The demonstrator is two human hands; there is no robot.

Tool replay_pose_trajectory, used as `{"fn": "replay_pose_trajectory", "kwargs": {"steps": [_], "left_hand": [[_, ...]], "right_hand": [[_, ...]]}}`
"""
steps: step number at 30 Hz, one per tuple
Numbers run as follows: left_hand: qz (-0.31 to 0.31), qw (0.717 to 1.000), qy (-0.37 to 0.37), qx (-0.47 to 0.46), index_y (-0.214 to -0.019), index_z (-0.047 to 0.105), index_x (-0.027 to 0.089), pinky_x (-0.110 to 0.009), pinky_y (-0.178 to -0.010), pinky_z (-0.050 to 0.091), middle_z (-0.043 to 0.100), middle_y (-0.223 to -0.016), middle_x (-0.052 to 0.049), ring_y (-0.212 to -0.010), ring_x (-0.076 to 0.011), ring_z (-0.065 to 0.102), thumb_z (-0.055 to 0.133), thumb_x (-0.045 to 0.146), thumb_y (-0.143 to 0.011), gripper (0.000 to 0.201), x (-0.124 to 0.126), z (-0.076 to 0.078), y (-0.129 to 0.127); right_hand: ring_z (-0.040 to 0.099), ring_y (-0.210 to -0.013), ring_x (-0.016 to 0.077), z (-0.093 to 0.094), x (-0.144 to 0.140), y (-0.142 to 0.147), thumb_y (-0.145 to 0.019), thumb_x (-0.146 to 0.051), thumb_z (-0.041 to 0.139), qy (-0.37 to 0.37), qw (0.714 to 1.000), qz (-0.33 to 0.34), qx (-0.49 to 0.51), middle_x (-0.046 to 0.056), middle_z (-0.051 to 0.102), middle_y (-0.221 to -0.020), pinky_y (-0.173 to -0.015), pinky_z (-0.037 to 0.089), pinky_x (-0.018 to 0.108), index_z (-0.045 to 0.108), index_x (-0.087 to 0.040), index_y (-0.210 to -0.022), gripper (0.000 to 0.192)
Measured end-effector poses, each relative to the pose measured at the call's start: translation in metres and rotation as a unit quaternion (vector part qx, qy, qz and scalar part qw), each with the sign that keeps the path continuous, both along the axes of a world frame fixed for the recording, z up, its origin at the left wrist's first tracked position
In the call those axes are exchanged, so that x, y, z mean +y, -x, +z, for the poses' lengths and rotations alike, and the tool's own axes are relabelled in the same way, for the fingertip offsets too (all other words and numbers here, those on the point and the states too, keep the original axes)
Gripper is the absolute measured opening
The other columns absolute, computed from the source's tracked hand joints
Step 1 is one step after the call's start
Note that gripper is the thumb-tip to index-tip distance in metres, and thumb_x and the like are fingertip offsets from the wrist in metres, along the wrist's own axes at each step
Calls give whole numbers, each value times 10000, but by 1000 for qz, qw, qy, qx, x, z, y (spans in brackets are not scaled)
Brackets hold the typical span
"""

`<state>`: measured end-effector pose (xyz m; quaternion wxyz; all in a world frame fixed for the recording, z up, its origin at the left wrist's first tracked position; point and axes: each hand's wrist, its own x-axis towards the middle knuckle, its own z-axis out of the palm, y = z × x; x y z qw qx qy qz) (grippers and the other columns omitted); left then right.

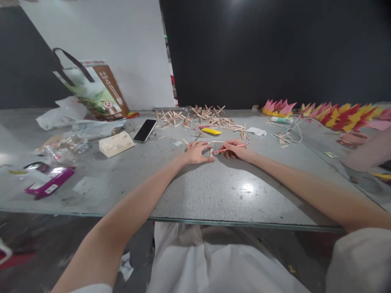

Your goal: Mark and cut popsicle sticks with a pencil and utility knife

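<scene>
The right hand pinches a red pencil, its tip aimed at a small wooden stick lying mid-worktop. The left hand rests flat, fingers spread and holding nothing, pressing beside that stick. Just behind them lie a yellow tube and a heap of crossed sticks near the far edge. A phone lies to the left, and paper crowns line the far right corner of the worktop.
</scene>
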<state>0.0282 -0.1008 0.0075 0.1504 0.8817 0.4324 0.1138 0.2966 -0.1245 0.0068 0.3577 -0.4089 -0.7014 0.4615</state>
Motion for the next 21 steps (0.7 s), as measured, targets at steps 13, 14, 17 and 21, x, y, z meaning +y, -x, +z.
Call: {"fn": "replay_pose_trajectory", "kwargs": {"steps": [13,14,17,21], "left_hand": [[-2,1000,-1,0,-1547,596,356,-638,-1295,205,451,-1709,-73,-1579,-445,329,610,917,-812,924,0,0,0],[-2,1000,-2,-2,-1544,599,357,-641,-1294,207,450,-1710,-73,-1580,-445,327,610,920,-810,925,1,0,0],[-3,1000,-3,-2,-1542,601,359,-645,-1289,215,447,-1712,-74,-1578,-448,330,611,927,-803,931,2,-1,0],[-2,1000,-4,1,-1542,602,353,-641,-1289,222,453,-1707,-78,-1577,-450,330,612,923,-806,931,2,-2,-1]], "right_hand": [[555,-506,101,-6,4,-2,-1011,-474,625,3,1000,4,9,74,749,-786,-385,351,213,805,-181,-928,354],[572,-524,108,-7,5,-3,-1008,-479,630,3,1000,7,10,81,756,-812,-386,357,215,806,-187,-929,350],[579,-534,117,-8,7,-4,-1006,-490,633,2,1000,6,12,90,760,-838,-384,363,227,804,-202,-912,348],[589,-542,123,-7,6,-3,-997,-495,646,0,1000,7,15,87,751,-823,-388,367,233,801,-204,-902,343]]}}
